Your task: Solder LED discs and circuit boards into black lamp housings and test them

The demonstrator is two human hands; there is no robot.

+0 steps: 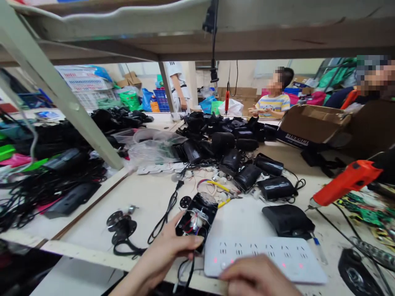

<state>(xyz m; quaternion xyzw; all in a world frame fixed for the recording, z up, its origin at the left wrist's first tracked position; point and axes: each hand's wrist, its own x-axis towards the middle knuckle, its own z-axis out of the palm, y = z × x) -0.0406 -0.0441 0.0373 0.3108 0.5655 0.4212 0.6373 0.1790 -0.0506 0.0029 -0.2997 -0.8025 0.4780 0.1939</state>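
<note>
Left hand: [168, 246] is closing part-way round an open black case [212, 211], thumb lying over its near end, fingers mostly hiding underneath.
Right hand: [257, 277] is hovering at the case's 4 o'clock, over or on the white power strip [313, 271]; fingers are curling, grasp cannot be told.
Open case: is sitting in the left grip above the bench's near edge, its red and blue wires showing.
Step, judged: the left hand is steadying the case with its inside exposed.
Next move, judged: any handling is calling for a firm left grip and care around loose wires.
Close by: pliers [217, 186] are lying at 1 o'clock; a black cord [168, 209] is looping at 10.
Farther: an orange power screwdriver [347, 183] is resting at 3 o'clock; black cases [247, 176] are crowding 1 to 2.
Writing: a carton [311, 117] at 2 o'clock is reading "BLUE GIRL"; smaller print beneath is staying illegible.
</note>
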